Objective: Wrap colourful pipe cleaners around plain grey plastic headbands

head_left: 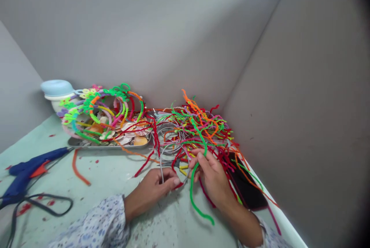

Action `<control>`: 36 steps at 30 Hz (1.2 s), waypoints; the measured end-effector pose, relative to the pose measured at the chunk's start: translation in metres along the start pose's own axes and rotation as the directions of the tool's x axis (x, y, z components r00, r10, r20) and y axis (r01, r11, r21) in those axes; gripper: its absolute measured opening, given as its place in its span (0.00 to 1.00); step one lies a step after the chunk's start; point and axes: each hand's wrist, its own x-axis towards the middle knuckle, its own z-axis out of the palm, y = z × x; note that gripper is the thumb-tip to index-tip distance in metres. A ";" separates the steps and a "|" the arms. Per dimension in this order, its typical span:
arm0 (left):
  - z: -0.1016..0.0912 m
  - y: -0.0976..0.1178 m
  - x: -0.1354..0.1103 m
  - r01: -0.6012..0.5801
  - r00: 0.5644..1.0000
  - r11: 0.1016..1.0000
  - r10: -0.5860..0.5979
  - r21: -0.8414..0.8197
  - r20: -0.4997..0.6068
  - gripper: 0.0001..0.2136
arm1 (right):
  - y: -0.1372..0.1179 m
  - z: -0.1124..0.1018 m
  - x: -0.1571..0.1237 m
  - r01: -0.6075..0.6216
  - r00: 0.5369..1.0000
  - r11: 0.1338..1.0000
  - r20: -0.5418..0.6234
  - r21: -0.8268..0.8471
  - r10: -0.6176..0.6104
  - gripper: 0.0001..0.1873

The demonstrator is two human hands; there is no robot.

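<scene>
My left hand (154, 189) is closed on a thin grey wire hoop (161, 160), its thumb and fingers pinching the lower part. A short red pipe cleaner (179, 185) shows at the thumb tip, against the hoop. In my right hand (213, 176) a long green pipe cleaner (192, 194) is pinched, its lower end curling down over the table. Just behind my hands lie small pliers with yellow handles (183, 169), partly covered. More grey wire hoops (170, 128) are stacked beyond them, beside a tangled heap of coloured pipe cleaners (202, 121).
At the left lies a blue glue gun (24, 171) with its dark cord (54, 214). A metal tray (106, 146) holds shells and pipe-cleaner headbands (95, 105), before a blue-lidded white container (58, 92). A dark phone (250, 188) lies right, near the table edge. Grey walls enclose the back.
</scene>
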 end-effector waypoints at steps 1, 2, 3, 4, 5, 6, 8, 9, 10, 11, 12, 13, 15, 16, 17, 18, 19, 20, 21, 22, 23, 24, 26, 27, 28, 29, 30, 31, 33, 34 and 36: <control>0.001 0.000 -0.001 0.000 1.000 1.000 0.000 0.016 -0.029 0.17 | 0.004 0.001 -0.001 0.007 0.999 1.000 -0.032 0.003 -0.007 0.16; 0.002 0.000 -0.001 0.001 0.997 1.000 0.001 0.028 -0.078 0.18 | 0.009 0.002 -0.003 0.013 0.998 1.000 -0.066 0.004 -0.012 0.16; 0.003 0.000 -0.001 0.003 0.990 0.999 0.002 0.034 -0.142 0.18 | 0.013 0.003 -0.004 0.018 0.995 1.000 -0.103 0.002 -0.017 0.16; 0.004 0.000 -0.001 0.010 0.977 0.999 -0.001 0.038 -0.215 0.19 | 0.017 0.003 -0.006 0.023 0.992 1.000 -0.125 0.009 -0.022 0.17; 0.004 -0.001 -0.001 0.024 0.959 0.999 -0.011 0.043 -0.284 0.20 | 0.020 0.003 -0.007 0.022 0.990 1.000 -0.140 0.014 -0.020 0.17; 0.004 -0.001 0.000 0.042 0.939 0.997 -0.018 0.061 -0.344 0.20 | 0.023 0.003 -0.008 0.025 0.988 0.999 -0.154 0.022 -0.021 0.17; 0.004 0.001 -0.001 0.072 0.896 0.986 0.003 0.151 -0.444 0.19 | 0.026 0.002 -0.009 0.031 0.985 0.999 -0.170 0.037 -0.024 0.18; 0.003 0.002 -0.002 0.073 0.867 0.972 0.049 0.224 -0.495 0.18 | 0.027 0.002 -0.009 0.034 0.984 0.998 -0.175 0.045 -0.025 0.18; 0.003 0.003 -0.004 0.061 0.831 0.948 0.126 0.313 -0.542 0.17 | 0.028 0.002 -0.008 0.035 0.983 0.998 -0.180 0.054 -0.024 0.18; 0.004 0.005 -0.007 0.038 0.786 0.913 0.224 0.406 -0.576 0.18 | 0.028 0.001 -0.008 0.035 0.983 0.998 -0.182 0.061 -0.023 0.18; 0.005 0.006 -0.010 0.005 0.737 0.869 0.331 0.494 -0.590 0.21 | 0.029 0.001 -0.007 0.035 0.983 0.997 -0.180 0.068 -0.022 0.18; 0.008 0.007 -0.014 -0.030 0.705 0.825 0.418 0.564 -0.573 0.22 | 0.029 0.001 -0.007 0.036 0.984 0.997 -0.176 0.073 -0.022 0.18; 0.016 0.009 -0.021 -0.129 0.718 0.783 0.497 0.609 -0.487 0.20 | 0.030 0.001 -0.008 0.040 0.987 0.996 -0.159 0.084 -0.026 0.18; 0.021 0.009 -0.024 -0.189 0.781 0.789 0.482 0.585 -0.398 0.19 | 0.031 0.002 -0.009 0.044 0.988 0.995 -0.149 0.089 -0.030 0.18; 0.026 0.009 -0.026 -0.192 0.843 0.829 0.414 0.525 -0.345 0.19 | 0.031 0.002 -0.011 0.047 0.990 0.994 -0.140 0.095 -0.034 0.17; 0.032 0.009 -0.028 -0.153 0.888 0.883 0.320 0.443 -0.331 0.18 | 0.031 0.003 -0.012 0.049 0.991 0.994 -0.132 0.101 -0.035 0.17; 0.037 0.008 -0.028 -0.098 0.922 0.924 0.225 0.370 -0.317 0.19 | 0.031 0.004 -0.014 0.048 0.992 0.993 -0.125 0.105 -0.034 0.17; 0.041 0.008 -0.028 -0.055 0.941 0.949 0.153 0.311 -0.301 0.20 | 0.030 0.005 -0.016 0.046 0.992 0.993 -0.119 0.109 -0.033 0.17; 0.045 0.008 -0.027 -0.016 0.962 0.967 0.084 0.255 -0.261 0.21 | 0.028 0.006 -0.017 0.048 0.992 0.992 -0.118 0.114 -0.034 0.16; 0.047 0.008 -0.026 0.004 0.971 0.979 0.045 0.202 -0.236 0.19 | 0.024 0.006 -0.018 0.049 0.993 0.992 -0.113 0.119 -0.036 0.15; 0.049 0.008 -0.026 0.014 0.977 0.987 0.020 0.159 -0.211 0.15 | 0.020 0.006 -0.018 0.053 0.993 0.991 -0.112 0.123 -0.039 0.15; 0.049 0.009 -0.025 0.020 0.981 0.992 0.004 0.123 -0.192 0.12 | 0.015 0.006 -0.018 0.066 0.991 0.990 -0.122 0.125 -0.050 0.15; 0.048 0.011 -0.025 0.030 0.985 0.996 -0.016 0.080 -0.174 0.12 | 0.003 0.002 -0.014 0.077 0.988 0.992 -0.139 0.099 -0.062 0.16; 0.048 0.012 -0.025 0.041 0.985 0.997 -0.028 0.071 -0.168 0.13 | -0.004 -0.001 -0.011 0.091 0.984 0.993 -0.160 0.072 -0.079 0.16; 0.047 0.013 -0.025 0.053 0.985 0.996 -0.041 0.066 -0.167 0.14 | -0.012 -0.005 -0.008 0.106 0.980 0.993 -0.176 0.047 -0.096 0.16; 0.046 0.013 -0.025 0.064 0.984 0.996 -0.052 0.065 -0.168 0.14 | -0.019 -0.009 -0.005 0.144 0.971 0.989 -0.201 0.041 -0.133 0.15; 0.046 0.014 -0.025 0.074 0.984 0.995 -0.062 0.066 -0.167 0.14 | -0.025 -0.014 -0.001 0.164 0.967 0.986 -0.203 0.042 -0.152 0.15; 0.046 0.014 -0.025 0.081 0.984 0.995 -0.070 0.066 -0.165 0.15 | -0.032 -0.018 0.002 0.172 0.966 0.984 -0.205 0.055 -0.158 0.15; 0.046 0.014 -0.025 0.084 0.985 0.995 -0.074 0.059 -0.157 0.15 | -0.042 -0.025 0.007 0.182 0.957 0.979 -0.244 0.091 -0.156 0.13; 0.046 0.014 -0.025 0.082 0.986 0.995 -0.073 0.056 -0.152 0.15 | -0.046 -0.028 0.009 0.173 0.960 0.978 -0.241 0.117 -0.141 0.13; 0.046 0.014 -0.025 0.077 0.987 0.996 -0.069 0.050 -0.145 0.15 | -0.052 -0.033 0.012 0.158 0.965 0.973 -0.235 0.166 -0.117 0.12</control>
